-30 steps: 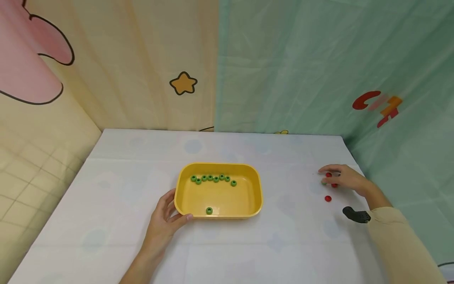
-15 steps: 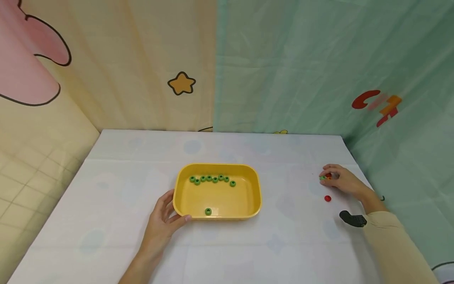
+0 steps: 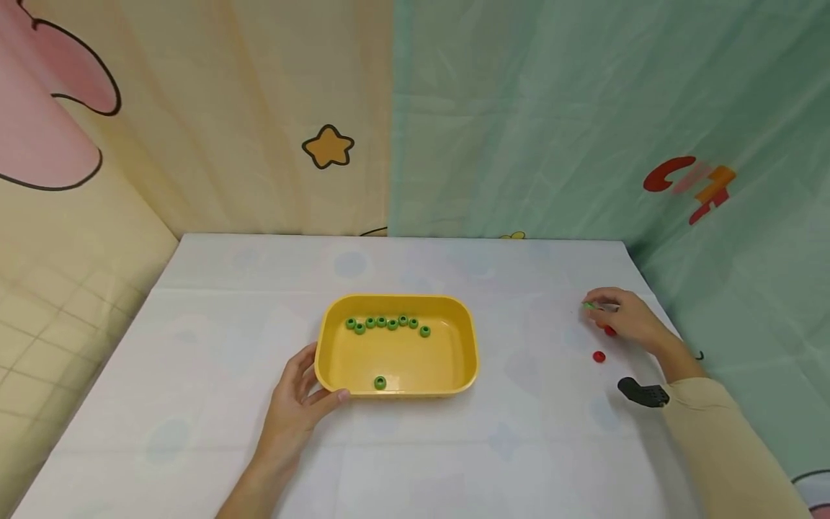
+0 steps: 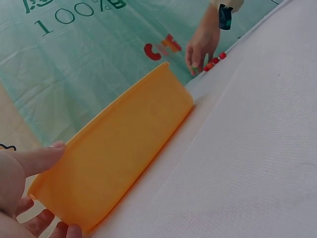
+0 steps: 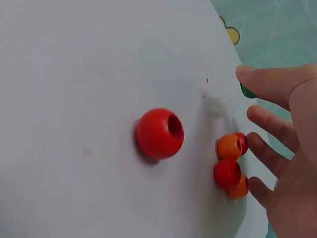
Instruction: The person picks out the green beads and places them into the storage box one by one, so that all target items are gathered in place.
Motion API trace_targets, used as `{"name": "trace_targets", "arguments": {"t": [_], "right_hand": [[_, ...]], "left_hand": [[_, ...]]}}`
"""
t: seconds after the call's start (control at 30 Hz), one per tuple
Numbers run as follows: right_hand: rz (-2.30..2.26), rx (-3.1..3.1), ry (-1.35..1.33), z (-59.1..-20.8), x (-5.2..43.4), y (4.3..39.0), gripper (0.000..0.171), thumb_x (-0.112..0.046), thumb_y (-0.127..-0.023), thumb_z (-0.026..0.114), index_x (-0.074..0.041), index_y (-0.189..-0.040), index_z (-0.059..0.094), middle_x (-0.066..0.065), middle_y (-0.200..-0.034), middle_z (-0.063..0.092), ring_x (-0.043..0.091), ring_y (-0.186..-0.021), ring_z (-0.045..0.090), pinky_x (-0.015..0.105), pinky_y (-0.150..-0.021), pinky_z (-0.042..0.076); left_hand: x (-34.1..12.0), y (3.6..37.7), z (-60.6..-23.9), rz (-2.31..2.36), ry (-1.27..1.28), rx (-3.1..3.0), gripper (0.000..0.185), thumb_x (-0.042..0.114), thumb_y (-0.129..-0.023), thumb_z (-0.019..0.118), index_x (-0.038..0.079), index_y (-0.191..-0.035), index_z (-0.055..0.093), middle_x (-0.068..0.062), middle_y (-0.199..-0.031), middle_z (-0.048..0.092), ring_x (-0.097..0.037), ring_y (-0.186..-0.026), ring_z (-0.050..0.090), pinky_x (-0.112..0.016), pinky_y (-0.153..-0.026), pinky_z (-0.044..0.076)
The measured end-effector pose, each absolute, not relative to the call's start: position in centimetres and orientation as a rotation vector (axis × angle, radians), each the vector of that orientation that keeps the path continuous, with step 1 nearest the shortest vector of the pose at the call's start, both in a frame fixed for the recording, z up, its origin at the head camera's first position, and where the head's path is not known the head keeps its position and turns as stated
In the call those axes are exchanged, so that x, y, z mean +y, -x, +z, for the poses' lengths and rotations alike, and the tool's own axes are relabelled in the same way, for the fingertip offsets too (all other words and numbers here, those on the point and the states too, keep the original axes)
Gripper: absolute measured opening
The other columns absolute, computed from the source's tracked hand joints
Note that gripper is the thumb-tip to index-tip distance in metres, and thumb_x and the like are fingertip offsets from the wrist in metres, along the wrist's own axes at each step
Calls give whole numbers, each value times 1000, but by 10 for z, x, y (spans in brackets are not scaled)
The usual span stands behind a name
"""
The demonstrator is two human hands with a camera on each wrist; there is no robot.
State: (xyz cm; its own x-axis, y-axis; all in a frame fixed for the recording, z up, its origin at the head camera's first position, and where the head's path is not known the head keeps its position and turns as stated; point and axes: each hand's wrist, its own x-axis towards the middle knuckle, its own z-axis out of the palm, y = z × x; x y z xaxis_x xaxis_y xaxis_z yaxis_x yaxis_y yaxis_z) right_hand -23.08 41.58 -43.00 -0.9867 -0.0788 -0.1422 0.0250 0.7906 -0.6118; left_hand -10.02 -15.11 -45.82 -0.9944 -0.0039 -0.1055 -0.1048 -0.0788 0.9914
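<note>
My left hand point(image 3: 295, 411) grips the front-left corner of a yellow plastic tray point(image 3: 421, 364), thumb on the rim, fingers around the side. Inside, several green beads point(image 3: 381, 322) form a loose row near the back wall, and one more green bead point(image 3: 380, 383) sits by the front wall. At the right of the table, my right hand point(image 3: 632, 321) pinches a green bead point(image 5: 249, 92) between thumb and index finger, the other fingers spread. Beneath that hand lie red beads point(image 5: 227, 172) and orange beads point(image 5: 229, 147), bunched together. One red bead point(image 5: 158, 134) stands apart, nearer the front.
A pale cloth covers the table point(image 3: 506, 432). Printed curtains hang behind it, a yellow one point(image 3: 259, 130) and a green one point(image 3: 519, 130). A dark strap piece point(image 3: 642, 393) sticks out at the right sleeve point(image 3: 720, 432).
The right hand's thumb and index finger have closed on a green bead and drawn it slightly up and away from the red and orange ones. The left hand keeps its grip on the tray.
</note>
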Motion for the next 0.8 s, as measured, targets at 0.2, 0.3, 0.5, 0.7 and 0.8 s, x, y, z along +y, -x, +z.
{"name": "trace_targets", "arguments": {"t": [0.2, 0.3, 0.5, 0.7, 0.8], "right_hand": [[-937, 2827, 108, -426, 394, 243, 37, -25, -103, 67, 0, -130, 65, 29, -147, 48, 49, -138, 37, 71, -111, 34], [-933, 2828, 151, -425, 383, 249, 36, -24, -102, 68, 0, -129, 65, 28, -145, 50, 48, -138, 37, 71, -113, 29], [-1007, 2793, 252, -422, 363, 254, 32, -18, -99, 72, 1, -125, 68, 26, -144, 53, 44, -137, 41, 66, -117, 29], [-1060, 2766, 355, -418, 342, 257, 29, -14, -98, 73, 2, -122, 68, 22, -136, 59, 42, -131, 49, 62, -115, 35], [-1060, 2755, 431, -415, 331, 260, 27, -12, -97, 75, 1, -120, 70, 19, -130, 63, 41, -128, 53, 62, -113, 38]], "left_hand": [[-153, 99, -459, 2256, 122, 2088, 89, -3, -85, 83, 11, -158, 34, -6, -158, 36, -27, -137, 42, -22, -99, 53], [-153, 98, -459, 2247, 117, 2095, 88, -2, -86, 83, 11, -158, 34, -6, -159, 36, -28, -139, 41, -22, -99, 52], [-152, 98, -459, 2248, 124, 2098, 88, -4, -85, 83, 11, -157, 35, -7, -159, 36, -28, -139, 41, -21, -98, 53], [-152, 99, -459, 2247, 142, 2081, 89, -4, -85, 83, 12, -158, 34, -6, -159, 36, -26, -138, 42, -22, -99, 52], [-152, 98, -459, 2246, 147, 2073, 90, -4, -85, 83, 13, -158, 34, -6, -159, 35, -26, -138, 42, -22, -99, 53]]}}
